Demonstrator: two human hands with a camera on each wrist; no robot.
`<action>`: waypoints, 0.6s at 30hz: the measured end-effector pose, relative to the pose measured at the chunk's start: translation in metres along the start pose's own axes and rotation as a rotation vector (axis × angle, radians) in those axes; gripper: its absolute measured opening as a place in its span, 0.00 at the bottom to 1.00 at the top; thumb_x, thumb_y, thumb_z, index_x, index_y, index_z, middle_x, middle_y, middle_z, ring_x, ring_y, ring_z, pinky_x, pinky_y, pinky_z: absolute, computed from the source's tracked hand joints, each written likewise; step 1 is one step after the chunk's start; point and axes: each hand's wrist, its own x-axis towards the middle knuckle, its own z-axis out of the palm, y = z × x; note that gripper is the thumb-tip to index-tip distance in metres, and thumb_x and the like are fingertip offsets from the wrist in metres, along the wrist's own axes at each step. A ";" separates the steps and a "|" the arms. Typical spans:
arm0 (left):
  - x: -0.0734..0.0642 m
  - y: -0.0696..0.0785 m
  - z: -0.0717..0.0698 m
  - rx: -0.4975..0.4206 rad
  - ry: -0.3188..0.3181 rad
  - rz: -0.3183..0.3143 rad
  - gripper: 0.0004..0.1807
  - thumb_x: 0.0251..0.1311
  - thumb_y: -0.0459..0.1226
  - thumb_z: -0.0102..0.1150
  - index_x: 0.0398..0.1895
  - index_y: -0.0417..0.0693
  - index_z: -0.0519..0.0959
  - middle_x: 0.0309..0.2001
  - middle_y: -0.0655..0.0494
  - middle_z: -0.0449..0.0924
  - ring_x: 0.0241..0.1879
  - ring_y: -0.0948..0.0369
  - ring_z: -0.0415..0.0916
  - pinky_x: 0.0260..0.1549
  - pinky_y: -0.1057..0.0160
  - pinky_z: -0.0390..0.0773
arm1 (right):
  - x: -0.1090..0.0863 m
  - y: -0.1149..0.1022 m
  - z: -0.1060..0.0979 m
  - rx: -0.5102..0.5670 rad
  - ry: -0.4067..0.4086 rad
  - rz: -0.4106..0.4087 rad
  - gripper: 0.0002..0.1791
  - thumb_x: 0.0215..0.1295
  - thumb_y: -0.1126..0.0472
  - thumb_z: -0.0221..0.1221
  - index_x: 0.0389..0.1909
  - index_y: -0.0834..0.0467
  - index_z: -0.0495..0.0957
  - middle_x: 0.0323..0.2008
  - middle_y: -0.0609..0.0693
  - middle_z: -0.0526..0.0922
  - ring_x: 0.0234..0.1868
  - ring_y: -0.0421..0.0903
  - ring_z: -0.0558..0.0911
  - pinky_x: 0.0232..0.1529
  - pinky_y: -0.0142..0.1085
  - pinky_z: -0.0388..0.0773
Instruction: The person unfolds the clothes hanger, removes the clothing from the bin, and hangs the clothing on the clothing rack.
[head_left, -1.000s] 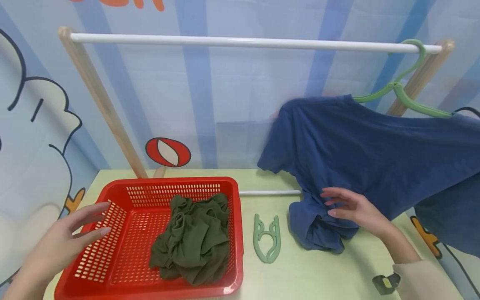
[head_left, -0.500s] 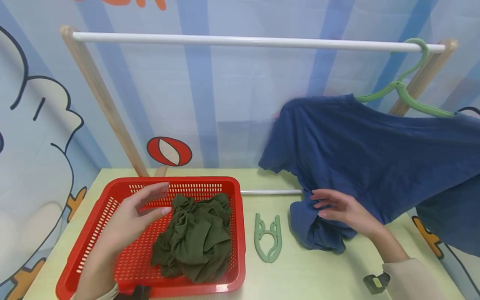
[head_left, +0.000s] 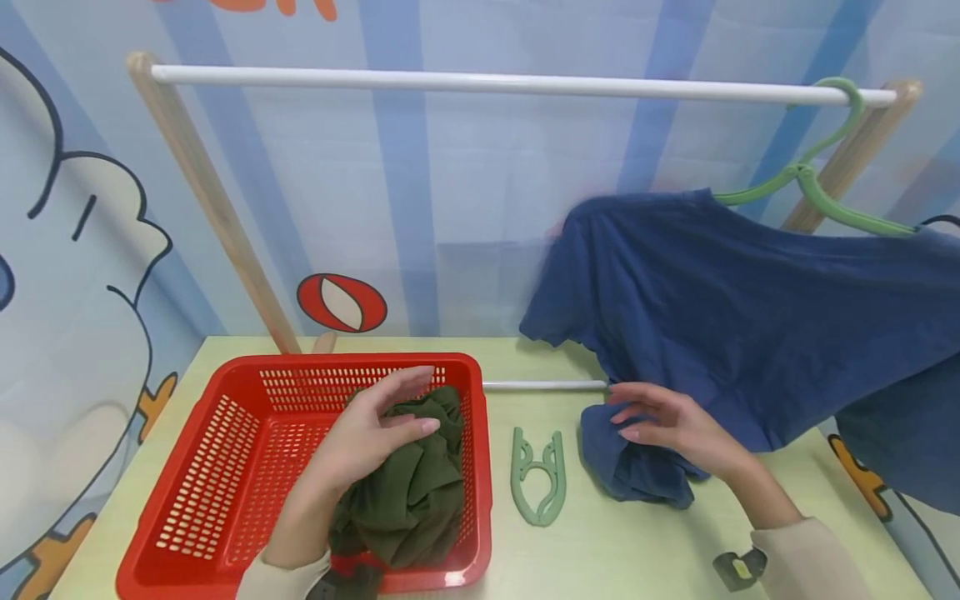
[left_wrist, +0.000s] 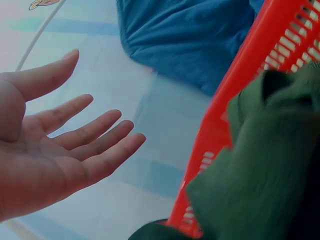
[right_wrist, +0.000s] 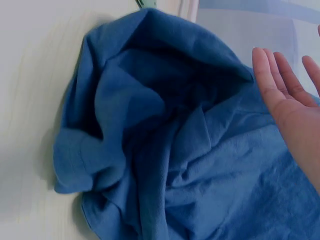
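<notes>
My left hand point(head_left: 365, 442) hovers over the red basket point(head_left: 187, 450), above a crumpled dark green garment point(head_left: 427, 492); its fingers are spread and hold nothing. In the left wrist view that palm faces the camera beside the basket's red wall. My right hand point(head_left: 678, 429) is held in front of a blue T-shirt point(head_left: 720, 308), fingers loosely extended, nothing in them. The T-shirt hangs on a green hanger point(head_left: 821, 196), its lower part bunched on the table. A folded green hanger point(head_left: 538, 479) lies between the basket and that bunched cloth.
A white rail point(head_left: 480, 83) on wooden posts spans the back, carrying the green hanger at its right end. A lower white bar point(head_left: 543, 385) runs behind the basket. The pale table point(head_left: 555, 558) stands against a printed cloth backdrop point(head_left: 487, 200).
My left hand has moved right, from the basket's left edge to over the green garment. My right hand has shifted slightly left. The garments and the folded hanger stay put.
</notes>
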 end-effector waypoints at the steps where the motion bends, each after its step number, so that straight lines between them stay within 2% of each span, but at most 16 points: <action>1: 0.002 -0.001 0.003 -0.011 -0.007 0.000 0.32 0.55 0.34 0.61 0.64 0.44 0.63 0.62 0.45 0.64 0.62 0.51 0.59 0.55 0.53 0.67 | 0.000 0.001 0.002 0.017 -0.008 -0.004 0.26 0.61 0.71 0.55 0.60 0.66 0.64 0.55 0.56 0.72 0.50 0.51 0.74 0.46 0.40 0.76; 7: 0.012 -0.007 0.020 -0.057 -0.053 0.001 0.35 0.53 0.35 0.64 0.65 0.45 0.62 0.63 0.46 0.62 0.63 0.52 0.58 0.57 0.49 0.63 | 0.003 0.007 0.012 0.081 -0.055 0.024 0.26 0.61 0.72 0.54 0.62 0.64 0.63 0.56 0.63 0.68 0.52 0.54 0.73 0.47 0.41 0.75; 11: 0.017 -0.008 0.029 -0.059 -0.088 -0.001 0.36 0.52 0.35 0.65 0.65 0.45 0.62 0.64 0.46 0.61 0.63 0.52 0.58 0.57 0.48 0.63 | 0.005 0.010 0.018 0.074 -0.070 0.039 0.27 0.61 0.72 0.54 0.62 0.64 0.63 0.56 0.58 0.70 0.53 0.57 0.72 0.46 0.39 0.75; 14: 0.021 -0.007 0.035 -0.024 -0.110 0.000 0.35 0.52 0.36 0.65 0.65 0.46 0.62 0.63 0.47 0.62 0.63 0.50 0.59 0.55 0.48 0.65 | 0.007 0.013 0.021 0.072 -0.076 0.039 0.27 0.61 0.71 0.55 0.62 0.64 0.63 0.54 0.51 0.72 0.53 0.57 0.72 0.46 0.38 0.76; 18: 0.026 -0.005 0.039 0.034 -0.145 0.006 0.35 0.52 0.37 0.65 0.64 0.44 0.63 0.63 0.47 0.63 0.62 0.48 0.59 0.54 0.49 0.67 | 0.008 0.016 0.024 0.081 -0.081 0.048 0.27 0.60 0.71 0.55 0.62 0.64 0.63 0.54 0.49 0.72 0.53 0.56 0.72 0.47 0.38 0.75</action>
